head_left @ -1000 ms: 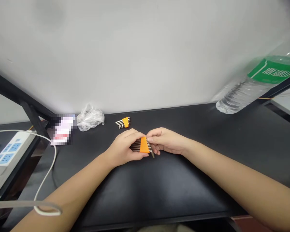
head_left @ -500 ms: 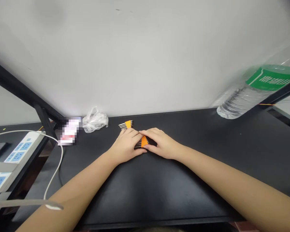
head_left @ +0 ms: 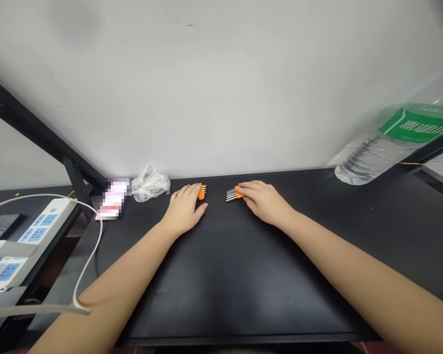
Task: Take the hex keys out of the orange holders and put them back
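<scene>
Two hands are in view, palms down and well apart. The left hand lies over the left key set with its thumb spread away; whether it grips cannot be told. The right hand is partly closed, fingers and thumb on the orange holder of the right key set, long key ends pointing left.

Change: half a second ago, both hands met on a single set; they have since separated, each to one set. Assessment: handling has gone from joint to independent, consistent with positioning the sets side by side.

Both sets are at the far part of the black surface, a gap between them. Left of these, a crumpled plastic bag sits near the wall. Far right: a large bottle. Far left: a power strip.
</scene>
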Available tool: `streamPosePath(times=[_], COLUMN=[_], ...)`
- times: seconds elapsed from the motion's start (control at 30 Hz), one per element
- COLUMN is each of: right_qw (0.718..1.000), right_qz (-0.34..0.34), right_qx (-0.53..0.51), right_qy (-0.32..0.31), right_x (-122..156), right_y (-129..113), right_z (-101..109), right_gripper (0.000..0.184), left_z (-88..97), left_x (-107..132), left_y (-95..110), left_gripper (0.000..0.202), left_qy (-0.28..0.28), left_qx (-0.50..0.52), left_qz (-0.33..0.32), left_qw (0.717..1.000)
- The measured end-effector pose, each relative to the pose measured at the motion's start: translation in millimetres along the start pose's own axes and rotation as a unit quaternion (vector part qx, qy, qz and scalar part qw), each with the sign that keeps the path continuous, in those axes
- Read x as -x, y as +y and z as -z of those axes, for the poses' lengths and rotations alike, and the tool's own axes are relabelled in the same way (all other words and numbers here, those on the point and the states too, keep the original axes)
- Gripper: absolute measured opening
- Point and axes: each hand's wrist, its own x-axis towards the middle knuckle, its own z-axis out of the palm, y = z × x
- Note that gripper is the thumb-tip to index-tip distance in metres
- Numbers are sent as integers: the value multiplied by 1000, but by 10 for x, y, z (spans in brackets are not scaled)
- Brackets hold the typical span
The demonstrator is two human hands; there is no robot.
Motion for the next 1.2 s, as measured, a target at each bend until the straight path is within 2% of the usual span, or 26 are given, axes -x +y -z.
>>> streamPosePath(times=[0.07, 0.13, 0.2, 0.27, 0.33, 0.47, 0.57, 0.67, 0.7, 0.77, 0.87, 0.93, 1.1, 1.2], right_qw=[999, 997, 993, 975, 937, 821, 754, 688, 673, 668, 684, 685, 652, 652], right_qz=[-29, -22, 18, 41, 11, -46, -103, -142, -147, -146, -143, -146, -186, -207], right_qx=[28, 15, -64, -204, -347, -565, -643, -699, -708, -709, -698, -700, -726, -722], right_qy=[29, 67, 93, 84, 43, -64, -86, -135, -153, -171, -154, -142, -116, -104], right_x=[-1, 2, 6, 10, 15, 23, 23, 13, 9, 1, -5, -1, 14, 4], right_y=[65, 24, -112, -295, -464, -629, -633, -625, -628, -640, -663, -671, -651, -612], right_z=[16, 43, 70, 75, 49, -35, -29, 33, 51, 69, 54, 37, 25, 12], right_gripper=[42, 45, 46, 47, 54, 50, 47, 56, 58, 57, 49, 45, 43, 41], left_z=[4, 31, 78, 136, 189, 237, 219, 188, 182, 177, 190, 199, 194, 175], left_x=[-12, -15, 1, 35, 80, 142, 150, 149, 149, 151, 150, 145, 114, 92], left_y=[-15, -1, 55, 157, 285, 484, 536, 559, 569, 592, 618, 622, 600, 576], left_gripper=[56, 53, 53, 54, 54, 46, 42, 41, 40, 39, 36, 35, 30, 29], left_qy=[12, 24, 23, 4, -4, 21, 14, 15, 19, 21, 14, 13, 28, 16], left_qx=[8, 27, 66, 128, 194, 241, 243, 245, 248, 254, 253, 244, 217, 196], left_qz=[-1, -7, -31, -77, -117, -129, -117, -112, -110, -105, -95, -93, -96, -95], left_qw=[1000, 999, 997, 989, 974, 962, 963, 963, 962, 961, 963, 965, 971, 976])
